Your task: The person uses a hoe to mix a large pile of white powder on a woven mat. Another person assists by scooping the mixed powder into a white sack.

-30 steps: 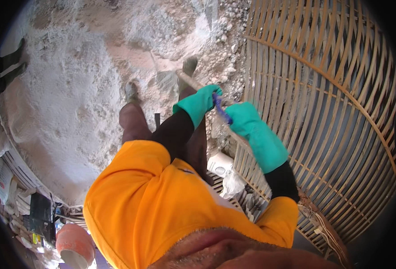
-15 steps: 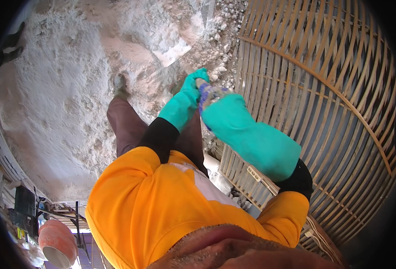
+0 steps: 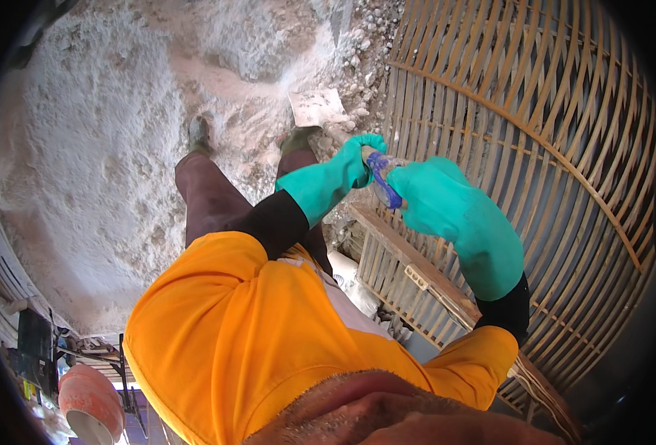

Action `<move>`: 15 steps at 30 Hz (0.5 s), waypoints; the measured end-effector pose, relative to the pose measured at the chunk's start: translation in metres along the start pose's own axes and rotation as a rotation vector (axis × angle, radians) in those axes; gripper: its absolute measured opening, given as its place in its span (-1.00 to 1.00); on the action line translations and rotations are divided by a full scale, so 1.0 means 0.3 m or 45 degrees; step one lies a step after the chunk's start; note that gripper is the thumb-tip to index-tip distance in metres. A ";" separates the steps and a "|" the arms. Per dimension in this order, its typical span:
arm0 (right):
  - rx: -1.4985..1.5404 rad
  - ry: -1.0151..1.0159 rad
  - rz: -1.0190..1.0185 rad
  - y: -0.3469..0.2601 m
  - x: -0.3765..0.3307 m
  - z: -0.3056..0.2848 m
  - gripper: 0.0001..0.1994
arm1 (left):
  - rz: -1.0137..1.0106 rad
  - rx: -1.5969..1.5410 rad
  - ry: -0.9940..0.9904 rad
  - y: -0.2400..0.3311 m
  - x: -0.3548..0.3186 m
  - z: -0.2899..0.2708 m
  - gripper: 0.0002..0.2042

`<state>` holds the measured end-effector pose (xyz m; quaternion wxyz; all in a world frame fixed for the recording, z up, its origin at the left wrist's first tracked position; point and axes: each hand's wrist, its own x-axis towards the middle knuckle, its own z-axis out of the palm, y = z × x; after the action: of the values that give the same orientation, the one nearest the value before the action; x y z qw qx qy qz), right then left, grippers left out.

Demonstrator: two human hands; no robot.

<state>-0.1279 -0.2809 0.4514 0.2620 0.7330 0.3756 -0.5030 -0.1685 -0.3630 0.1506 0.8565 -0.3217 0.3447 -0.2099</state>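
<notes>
Both my hands wear teal rubber gloves and hold the end of a tool handle wrapped in blue tape. My left hand grips it on the far side, and my right hand closes around it from the right. The flat, pale blade of the tool lies on the ground just beyond my right boot. My left boot stands on the grey-white sand and gravel.
A large lattice of curved wooden slats fills the right side, with a wooden beam along its lower edge. Loose stones lie beside the lattice. An orange drum sits at the lower left, next to dark equipment.
My hands have stayed closed on the taped handle and shifted right and closer together. The pale blade now shows on the ground by my right boot.
</notes>
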 end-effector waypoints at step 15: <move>-0.460 0.580 -0.786 -0.117 0.226 -0.258 -0.47 | 1.748 1.689 -0.117 0.234 -0.256 -0.033 -0.61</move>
<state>-0.1003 -0.1822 0.4154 0.1337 0.6208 0.7080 -0.3090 -0.2178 -0.2728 0.1314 0.8134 0.4938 0.2350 0.1984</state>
